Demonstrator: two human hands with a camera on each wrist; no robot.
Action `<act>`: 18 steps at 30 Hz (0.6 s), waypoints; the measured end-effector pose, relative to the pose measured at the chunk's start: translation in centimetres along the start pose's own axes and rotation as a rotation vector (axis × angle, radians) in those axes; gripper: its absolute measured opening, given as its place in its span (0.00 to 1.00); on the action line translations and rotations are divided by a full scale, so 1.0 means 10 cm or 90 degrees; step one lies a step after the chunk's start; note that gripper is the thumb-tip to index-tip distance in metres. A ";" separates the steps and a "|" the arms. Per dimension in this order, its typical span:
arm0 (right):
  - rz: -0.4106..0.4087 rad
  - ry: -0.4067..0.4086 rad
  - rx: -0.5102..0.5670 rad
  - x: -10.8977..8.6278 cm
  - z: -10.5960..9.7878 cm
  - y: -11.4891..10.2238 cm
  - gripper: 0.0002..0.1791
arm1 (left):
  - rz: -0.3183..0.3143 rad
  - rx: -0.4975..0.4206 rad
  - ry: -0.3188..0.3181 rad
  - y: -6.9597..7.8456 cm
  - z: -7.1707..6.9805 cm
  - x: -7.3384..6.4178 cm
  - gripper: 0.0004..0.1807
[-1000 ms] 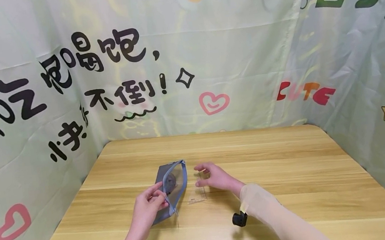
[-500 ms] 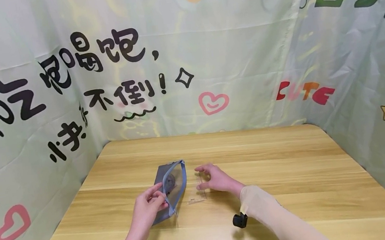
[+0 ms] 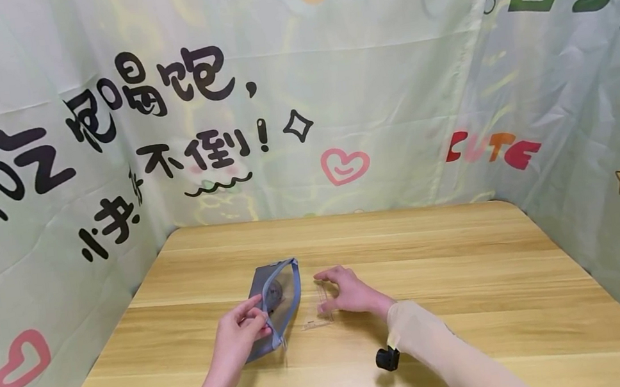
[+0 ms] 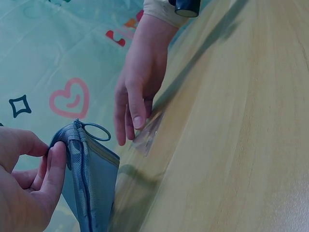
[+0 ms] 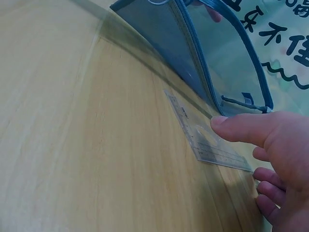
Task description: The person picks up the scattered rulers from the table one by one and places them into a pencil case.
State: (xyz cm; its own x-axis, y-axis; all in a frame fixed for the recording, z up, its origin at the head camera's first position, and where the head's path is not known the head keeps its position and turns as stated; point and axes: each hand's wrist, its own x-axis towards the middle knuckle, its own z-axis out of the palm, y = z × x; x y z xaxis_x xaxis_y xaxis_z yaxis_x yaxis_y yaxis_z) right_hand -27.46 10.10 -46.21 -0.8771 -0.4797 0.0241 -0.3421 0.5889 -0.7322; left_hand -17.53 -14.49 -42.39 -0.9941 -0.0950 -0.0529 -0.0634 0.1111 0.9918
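Note:
A blue-grey zip pouch stands with its mouth unzipped toward the right. My left hand pinches the near side of its opening between thumb and fingers, seen closer in the left wrist view, where a pull ring hangs at the zip. A round greyish shape shows through the mouth. Right of the pouch, a clear set square lies on the table. Over it reaches my right hand, thumb and fingers spread and loosely bent, the thumb overlapping the set square and the fingertips near its far corner.
The wooden table runs back to a printed cloth hung on several sides. A small black camera sticks out from the right sleeve, low over the table.
My right hand has shifted slightly toward me, its thumb lower over the set square. The left hand and the pouch stay in place.

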 end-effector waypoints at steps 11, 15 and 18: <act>-0.022 -0.010 -0.101 -0.03 0.01 -0.05 0.43 | -0.003 -0.002 0.000 0.00 -0.01 0.00 0.26; -0.029 -0.021 -0.117 -0.05 0.01 -0.05 0.43 | -0.002 0.000 -0.002 0.00 -0.01 0.00 0.26; -0.037 -0.024 -0.119 -0.06 0.00 -0.04 0.43 | -0.002 0.002 -0.002 0.00 -0.01 0.00 0.25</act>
State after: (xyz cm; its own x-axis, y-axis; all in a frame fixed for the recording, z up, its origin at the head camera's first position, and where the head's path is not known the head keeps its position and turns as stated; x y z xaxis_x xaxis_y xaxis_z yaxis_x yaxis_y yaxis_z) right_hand -26.78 10.17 -45.98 -0.8421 -0.5383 0.0338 -0.4512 0.6686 -0.5911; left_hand -17.53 -14.59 -42.38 -0.9941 -0.0926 -0.0571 -0.0675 0.1132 0.9913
